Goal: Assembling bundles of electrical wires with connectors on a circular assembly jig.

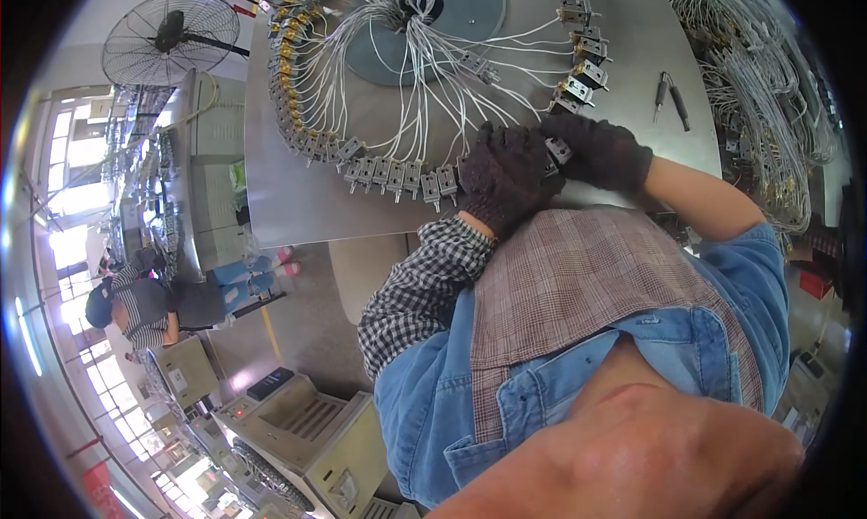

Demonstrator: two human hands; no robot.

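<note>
Position of the small grey metal block (pixel 560 149): upper half of the frame, right of centre, in the gap between the hands, close to the edge of the silver-grey metal tabletop (pixel 655 31) nearest the body.

Nearer hand: right. The right hand (pixel 603 153), in a dark knitted glove, lies directly on the block's right side, fingers curled narrow; it appears to grip the block, pad contact covered. The left hand (pixel 508 168), gloved alike, lies left of the block, fingers bunched and bent inward, tips close to the right hand's. Whether it holds anything: cannot tell.

Long axis: block looks tilted in the frame, neither level nor upright; partly covered by the gloves, so exact direction uncertain.

Surroundings: block falls in line with an arc of similar pieces. A curved row of grey metal blocks with short stems (pixel 393 176) runs leftward from the left hand and up to the upper left; a short column of grey metal blocks (pixel 590 74) rises above the right hand. Thin white cables (pixel 414 45) fan from the flat round grey disc (pixel 483 4), upper centre, toward both groups. Two slim dark-handled hand tools (pixel 678 109) lie farther right, apart from the right hand.
</note>
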